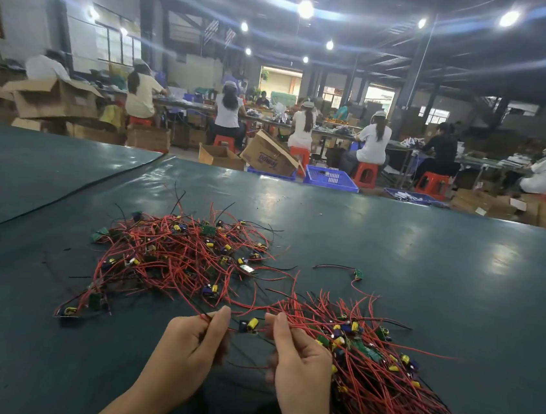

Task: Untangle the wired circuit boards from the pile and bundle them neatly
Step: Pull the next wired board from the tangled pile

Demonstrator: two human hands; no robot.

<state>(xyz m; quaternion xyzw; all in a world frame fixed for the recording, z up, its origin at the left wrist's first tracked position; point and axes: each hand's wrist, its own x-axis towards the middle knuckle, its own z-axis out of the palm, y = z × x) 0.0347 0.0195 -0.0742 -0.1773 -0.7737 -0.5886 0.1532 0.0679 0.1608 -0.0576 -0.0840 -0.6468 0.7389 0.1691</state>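
A tangled pile [179, 254] of small green circuit boards with red and black wires lies on the dark green table [428, 257], ahead and to the left. A straighter bundle [378, 379] of the same wired boards fans out at the near right. Between my hands hangs one small board [249, 325] with a yellow part. My left hand [193, 343] pinches the wires on its left side. My right hand [297, 351] pinches the red wires on its right side, close to the bundle.
One loose wired board [358, 274] lies alone beyond the bundle. A seam in the table cover [74, 192] runs diagonally at the left. Past the far table edge stand cardboard boxes [268, 155], blue crates [330, 178], red stools and several seated people working.
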